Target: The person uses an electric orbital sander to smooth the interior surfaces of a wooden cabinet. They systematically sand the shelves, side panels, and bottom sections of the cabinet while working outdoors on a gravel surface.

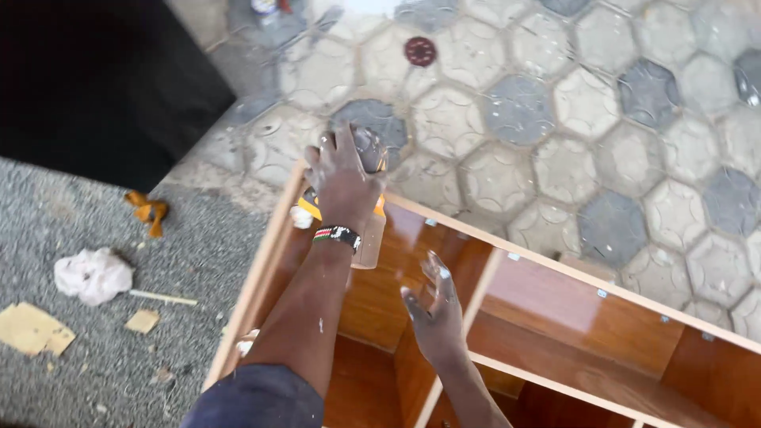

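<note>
My left hand (342, 184), with a beaded band on its wrist, is closed around a clear plastic bottle (369, 242) with a yellow label. It holds the bottle over the far left corner of a glossy brown wooden cabinet (555, 317) lying on the ground. My right hand (434, 311) hovers lower, over the cabinet's middle divider, with its fingers spread and nothing in it. Both hands are flecked with pale dust or paint. Most of the bottle is hidden behind the left hand.
Grey and white hexagonal paving (555, 103) lies beyond the cabinet, with a dark red round disc (420, 51) on it. On the gravelly ground at left are a crumpled white rag (93, 275), an orange scrap (148, 211), a thin stick (162, 298) and cardboard pieces (33, 329).
</note>
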